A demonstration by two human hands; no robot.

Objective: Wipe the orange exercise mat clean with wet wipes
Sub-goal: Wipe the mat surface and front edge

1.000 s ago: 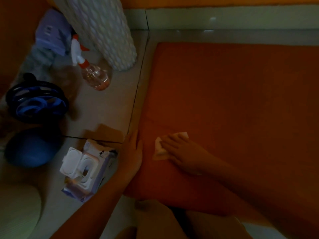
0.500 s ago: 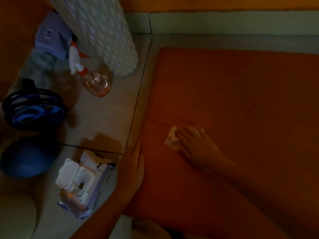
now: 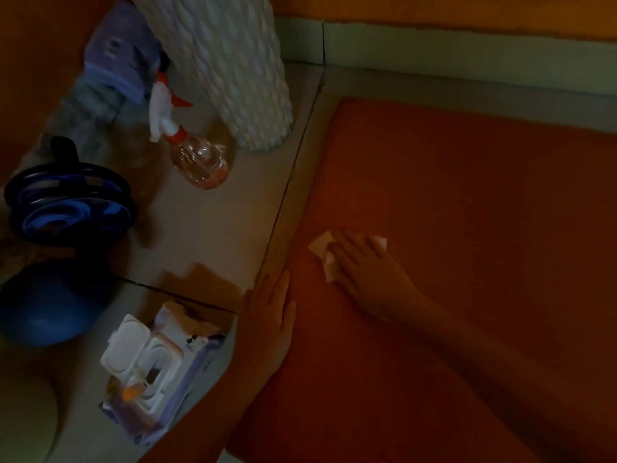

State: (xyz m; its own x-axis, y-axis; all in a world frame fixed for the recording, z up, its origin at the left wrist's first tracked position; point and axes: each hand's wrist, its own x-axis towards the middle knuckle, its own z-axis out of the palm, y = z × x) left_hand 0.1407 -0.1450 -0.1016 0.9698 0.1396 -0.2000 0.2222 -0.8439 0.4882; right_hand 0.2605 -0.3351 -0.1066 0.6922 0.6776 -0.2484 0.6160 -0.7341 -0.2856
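Both of my hands are down on the orange mat [image 3: 467,212], and the light is dim. My right hand [image 3: 370,275] lies flat on a white wet wipe [image 3: 320,244]. Its fingers [image 3: 354,250] are straight and close together, pressing the wipe onto the mat rather than curling round it. One corner of the wipe pokes out to the left of my fingertips and another shows at the far right, while the rest is hidden under my hand. The wipe sits near the mat's left edge. My left hand [image 3: 270,315] rests open with its fingers stretched out along that same edge, right where the mat meets the tiled floor [image 3: 207,235]. It is nearer to me than the wipe and does not touch it. On the floor just left of my left forearm lies a pack of wipes [image 3: 160,372] with its white lid flipped open. Farther away, a clear spray bottle [image 3: 197,158] with a white and red trigger head sits beside a tall white textured roll [image 3: 233,68], which stands close to the mat's far left corner. At the left of the view a blue ball [image 3: 50,302] sits next to what looks like a blue-and-black exercise wheel [image 3: 70,202], though the shadow there is too deep to be sure.
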